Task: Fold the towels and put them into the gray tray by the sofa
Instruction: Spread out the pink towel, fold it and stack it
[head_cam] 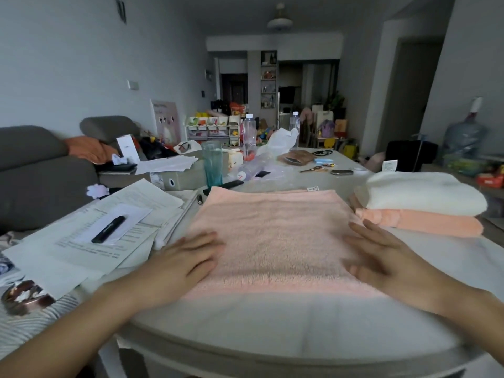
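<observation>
Pink towel (pixel 268 236): spread flat on the table (pixel 286 323) straight ahead of the person, apparently already doubled, with a small tag at its far edge.
Left hand (pixel 181 259): palm down on the towel's left edge, fingers straight and slightly spread, holding nothing.
Right hand (pixel 381 255): flat on the towel's right edge, fingers straight and spread; blurred, so finer detail is unclear.
Other towels: a cream towel (pixel 420 193) lies folded on top of an orange towel (pixel 420 222), just right of the pink towel.
Papers (pixel 95 236): a loose heap with a black pen (pixel 108 229) on it, just left of the pink towel.
Sofa (pixel 41 170): beyond the papers, far left of the towel.
Gray tray: cannot pick it out with confidence.
Handling: the towel looks soft, light and limp; it should not slip or break, but will sag if lifted by one point.
Hold: likely best pinched at two corners of one side edge and carried over to the opposite side.
</observation>
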`<action>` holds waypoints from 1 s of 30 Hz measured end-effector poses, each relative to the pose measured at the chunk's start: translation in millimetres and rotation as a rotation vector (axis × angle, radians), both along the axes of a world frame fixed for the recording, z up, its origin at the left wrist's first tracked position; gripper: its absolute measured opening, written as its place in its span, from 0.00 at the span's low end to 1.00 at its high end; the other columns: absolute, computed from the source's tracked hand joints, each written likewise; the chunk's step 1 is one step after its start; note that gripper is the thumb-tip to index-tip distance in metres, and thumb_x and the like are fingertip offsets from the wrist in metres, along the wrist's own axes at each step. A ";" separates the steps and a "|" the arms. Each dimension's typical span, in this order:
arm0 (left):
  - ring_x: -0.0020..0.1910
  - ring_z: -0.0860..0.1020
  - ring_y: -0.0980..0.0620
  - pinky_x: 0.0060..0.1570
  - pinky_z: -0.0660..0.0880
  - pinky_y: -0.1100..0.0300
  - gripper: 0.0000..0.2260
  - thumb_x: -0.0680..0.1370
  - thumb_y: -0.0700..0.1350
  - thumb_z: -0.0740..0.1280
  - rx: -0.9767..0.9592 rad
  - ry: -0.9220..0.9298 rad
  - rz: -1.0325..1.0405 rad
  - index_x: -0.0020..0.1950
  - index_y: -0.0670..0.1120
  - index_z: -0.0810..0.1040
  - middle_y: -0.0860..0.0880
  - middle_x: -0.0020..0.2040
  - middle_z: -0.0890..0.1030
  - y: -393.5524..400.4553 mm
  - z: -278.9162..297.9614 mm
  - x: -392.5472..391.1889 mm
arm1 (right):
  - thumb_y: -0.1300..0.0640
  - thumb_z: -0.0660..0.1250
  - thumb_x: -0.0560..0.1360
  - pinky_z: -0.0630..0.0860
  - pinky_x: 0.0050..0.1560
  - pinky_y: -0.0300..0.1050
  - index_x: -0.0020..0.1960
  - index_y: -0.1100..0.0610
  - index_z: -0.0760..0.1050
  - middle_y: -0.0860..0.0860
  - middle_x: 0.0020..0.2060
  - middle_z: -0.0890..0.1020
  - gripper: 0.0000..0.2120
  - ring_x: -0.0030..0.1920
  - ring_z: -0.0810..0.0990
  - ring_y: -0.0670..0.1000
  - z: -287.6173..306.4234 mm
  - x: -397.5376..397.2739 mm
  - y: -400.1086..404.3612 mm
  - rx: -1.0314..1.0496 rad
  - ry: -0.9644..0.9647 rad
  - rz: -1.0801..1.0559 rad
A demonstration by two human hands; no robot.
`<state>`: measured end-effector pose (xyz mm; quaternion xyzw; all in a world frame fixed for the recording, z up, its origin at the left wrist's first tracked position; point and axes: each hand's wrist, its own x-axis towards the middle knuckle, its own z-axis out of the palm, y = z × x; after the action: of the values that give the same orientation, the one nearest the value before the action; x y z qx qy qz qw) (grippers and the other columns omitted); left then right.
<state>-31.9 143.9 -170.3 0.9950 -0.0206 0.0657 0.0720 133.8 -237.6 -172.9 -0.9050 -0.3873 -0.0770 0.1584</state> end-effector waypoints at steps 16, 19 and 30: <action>0.76 0.58 0.67 0.74 0.56 0.66 0.33 0.72 0.72 0.63 -0.058 -0.122 -0.217 0.76 0.67 0.62 0.69 0.76 0.59 -3.4 -8.1 -94.4 | 0.55 0.70 0.76 0.73 0.48 0.29 0.50 0.41 0.80 0.36 0.49 0.84 0.08 0.49 0.82 0.37 1.2 -48.4 -50.4 0.260 -0.035 0.138; 0.68 0.73 0.62 0.65 0.71 0.63 0.22 0.75 0.60 0.68 -0.101 -0.214 -0.272 0.69 0.64 0.74 0.65 0.70 0.74 16.0 -12.6 -105.8 | 0.45 0.66 0.75 0.70 0.40 0.22 0.49 0.40 0.79 0.35 0.43 0.83 0.05 0.42 0.81 0.35 -2.4 -57.5 -57.4 0.314 -0.102 0.087; 0.56 0.80 0.57 0.51 0.73 0.68 0.09 0.77 0.55 0.68 -0.073 -0.280 -0.307 0.57 0.62 0.78 0.60 0.57 0.79 32.5 -15.9 -84.1 | 0.44 0.71 0.73 0.76 0.58 0.37 0.59 0.43 0.82 0.42 0.60 0.82 0.15 0.61 0.80 0.44 -12.3 -52.8 -66.7 0.286 0.005 0.239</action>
<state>-116.0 176.4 -186.2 0.9582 -0.1791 0.1921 0.1137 81.0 -304.3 -185.2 -0.8210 -0.4766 -0.1097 0.2947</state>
